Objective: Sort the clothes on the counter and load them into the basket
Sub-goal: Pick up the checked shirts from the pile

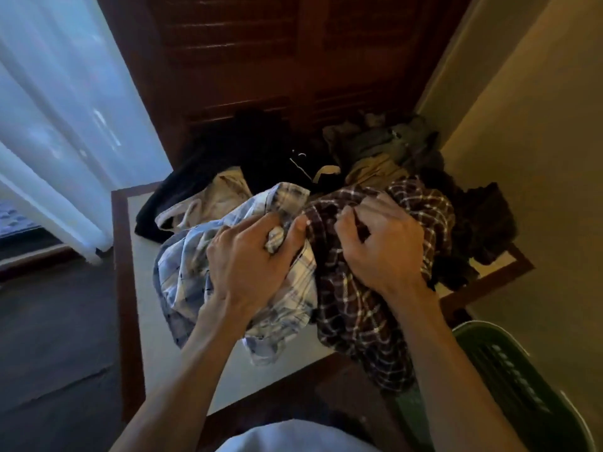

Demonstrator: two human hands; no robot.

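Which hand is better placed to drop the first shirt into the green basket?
Probably the right hand. Its fingers grip the brown plaid shirt, and the green basket sits low on that same side. The left hand holds the blue plaid shirt, farther away.

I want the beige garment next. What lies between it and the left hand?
In the head view, only bunched folds of the pale blue plaid shirt, which the left hand grips, lie before the beige garment.

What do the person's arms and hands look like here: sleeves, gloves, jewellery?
Both forearms are bare to the bottom edge of the frame, with no sleeves showing. The left hand and right hand wear no gloves, and no watch or rings are visible.
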